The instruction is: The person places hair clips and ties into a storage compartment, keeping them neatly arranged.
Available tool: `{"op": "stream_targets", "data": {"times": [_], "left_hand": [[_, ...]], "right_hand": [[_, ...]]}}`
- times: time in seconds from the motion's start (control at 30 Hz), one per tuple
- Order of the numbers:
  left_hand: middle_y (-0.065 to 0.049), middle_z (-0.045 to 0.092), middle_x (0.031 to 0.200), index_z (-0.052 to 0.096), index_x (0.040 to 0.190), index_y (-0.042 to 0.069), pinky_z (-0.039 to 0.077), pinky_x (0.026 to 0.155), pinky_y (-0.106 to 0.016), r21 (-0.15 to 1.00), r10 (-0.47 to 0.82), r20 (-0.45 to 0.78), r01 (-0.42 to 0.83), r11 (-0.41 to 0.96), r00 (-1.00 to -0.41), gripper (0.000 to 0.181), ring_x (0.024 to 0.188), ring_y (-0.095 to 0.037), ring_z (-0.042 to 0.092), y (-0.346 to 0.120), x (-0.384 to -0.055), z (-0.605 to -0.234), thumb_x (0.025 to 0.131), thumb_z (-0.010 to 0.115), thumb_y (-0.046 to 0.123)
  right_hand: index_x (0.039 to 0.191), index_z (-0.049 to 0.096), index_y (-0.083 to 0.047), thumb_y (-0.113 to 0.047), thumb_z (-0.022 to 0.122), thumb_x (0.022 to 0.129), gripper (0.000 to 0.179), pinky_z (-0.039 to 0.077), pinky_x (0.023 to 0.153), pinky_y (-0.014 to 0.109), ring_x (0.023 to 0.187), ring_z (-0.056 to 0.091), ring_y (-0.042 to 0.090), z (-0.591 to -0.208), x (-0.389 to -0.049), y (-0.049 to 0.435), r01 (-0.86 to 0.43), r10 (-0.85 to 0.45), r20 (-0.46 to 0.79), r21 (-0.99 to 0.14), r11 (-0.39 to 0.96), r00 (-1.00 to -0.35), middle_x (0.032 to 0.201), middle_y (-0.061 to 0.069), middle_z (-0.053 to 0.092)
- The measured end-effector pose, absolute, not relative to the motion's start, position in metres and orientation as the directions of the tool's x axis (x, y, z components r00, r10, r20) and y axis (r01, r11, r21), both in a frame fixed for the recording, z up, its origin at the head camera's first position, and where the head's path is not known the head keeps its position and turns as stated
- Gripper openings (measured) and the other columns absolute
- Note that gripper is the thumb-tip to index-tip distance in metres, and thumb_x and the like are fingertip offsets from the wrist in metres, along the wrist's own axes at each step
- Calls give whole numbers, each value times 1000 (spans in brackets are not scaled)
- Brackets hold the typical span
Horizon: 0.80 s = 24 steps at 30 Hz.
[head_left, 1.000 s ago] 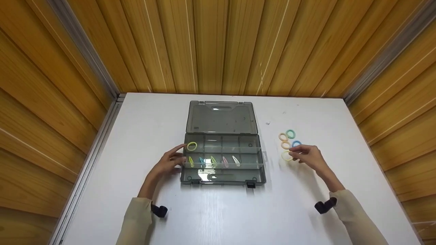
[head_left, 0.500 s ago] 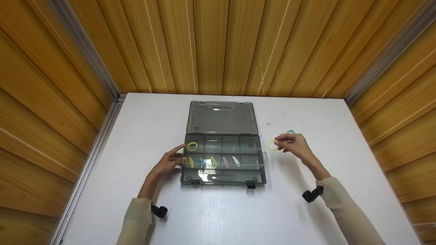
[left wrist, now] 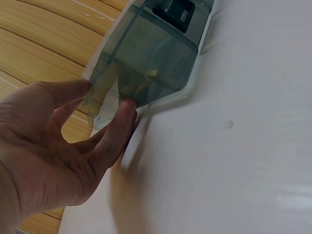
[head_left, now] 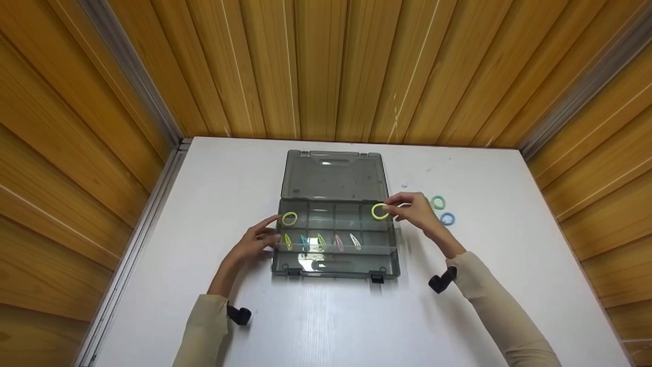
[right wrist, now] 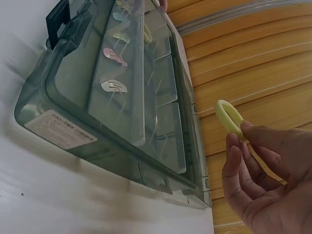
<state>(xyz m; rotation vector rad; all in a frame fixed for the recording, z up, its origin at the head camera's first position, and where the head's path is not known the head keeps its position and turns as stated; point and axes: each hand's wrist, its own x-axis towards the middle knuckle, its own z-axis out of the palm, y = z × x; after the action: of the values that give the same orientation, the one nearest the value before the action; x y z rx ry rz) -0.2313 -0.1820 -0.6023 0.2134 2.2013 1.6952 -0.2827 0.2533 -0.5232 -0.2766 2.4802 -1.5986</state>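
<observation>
Yellow ring [right wrist: 225, 121] pinched @ fingertips of R hand [head_left: 413, 209], L hand [head_left: 250, 244] loose agst. box [head_left: 351, 266].

Plain beige sleeves [head_left: 499, 306], lightly creased, small black wrist-worn devices [head_left: 239, 315]

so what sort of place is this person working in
It looks like a small work booth, possibly purpose-built: a plain white table is closed in by wood-look panels on three sides, with grey metal strips running along the corners.
</observation>
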Motion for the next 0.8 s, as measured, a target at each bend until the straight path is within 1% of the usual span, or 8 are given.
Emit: {"op": "stream_targets", "data": {"times": [0.13, 0.23, 0.3, 0.43, 0.53, 0.63, 0.7, 0.8], "left_hand": [[-36, 50, 143, 36, 158, 9, 57, 92, -49, 957, 333, -189, -97, 274, -924, 61, 115, -38, 64, -184, -231, -603, 103, 60, 15], [-36, 51, 142, 36, 158, 8, 57, 92, -49, 956, 328, -184, -92, 278, -926, 61, 114, -39, 64, -184, -231, -604, 103, 60, 15], [-35, 51, 143, 37, 158, 10, 57, 93, -49, 956, 321, -191, -101, 277, -928, 61, 118, -40, 63, -185, -231, -604, 102, 61, 16], [-32, 51, 145, 39, 158, 12, 55, 97, -52, 955, 304, -213, -131, 268, -929, 61, 127, -43, 57, -184, -230, -602, 102, 62, 16], [-33, 51, 145, 39, 158, 12, 54, 99, -54, 954, 303, -211, -129, 270, -929, 61, 129, -45, 55, -184, -230, -603, 102, 62, 16], [-34, 51, 144, 38, 158, 12, 56, 95, -53, 954, 305, -210, -126, 272, -929, 61, 126, -43, 56, -184, -230, -603, 102, 62, 17], [-34, 51, 144, 38, 158, 12, 57, 93, -52, 954, 308, -211, -127, 272, -928, 61, 124, -41, 57, -184, -230, -603, 102, 62, 17], [-33, 51, 144, 39, 158, 13, 57, 92, -51, 954, 311, -209, -123, 273, -927, 60, 122, -39, 59, -184, -231, -603, 102, 62, 16]], "right_hand": [[110, 74, 6, -12, 76, 93, 25, 62, 70, 28, 80, 74, 21, -526, -284, 236, -65, -261, -51, -906, 418, -964, 98, 21, 76], [111, 73, 8, -12, 75, 93, 27, 62, 71, 30, 82, 74, 23, -527, -285, 223, -68, -275, -53, -907, 415, -960, 100, 25, 75], [113, 72, 10, -11, 74, 94, 28, 62, 71, 30, 84, 74, 29, -527, -286, 214, -70, -286, -55, -910, 408, -957, 102, 28, 74], [115, 69, 14, -7, 72, 95, 29, 63, 73, 37, 92, 73, 46, -529, -290, 196, -75, -314, -61, -911, 404, -947, 104, 35, 71], [114, 68, 15, -5, 71, 94, 28, 64, 74, 38, 94, 70, 52, -531, -292, 184, -89, -325, -50, -913, 398, -944, 104, 36, 71], [112, 69, 14, -5, 73, 93, 27, 64, 73, 36, 91, 72, 48, -534, -294, 174, -103, -334, -30, -923, 372, -942, 103, 34, 72], [111, 69, 15, -4, 74, 92, 27, 64, 73, 36, 88, 74, 42, -535, -295, 168, -109, -346, -20, -931, 349, -938, 103, 34, 72], [109, 70, 14, -2, 75, 90, 26, 64, 73, 39, 81, 76, 30, -539, -297, 158, -87, -351, -31, -945, 315, -936, 102, 32, 73]]}}
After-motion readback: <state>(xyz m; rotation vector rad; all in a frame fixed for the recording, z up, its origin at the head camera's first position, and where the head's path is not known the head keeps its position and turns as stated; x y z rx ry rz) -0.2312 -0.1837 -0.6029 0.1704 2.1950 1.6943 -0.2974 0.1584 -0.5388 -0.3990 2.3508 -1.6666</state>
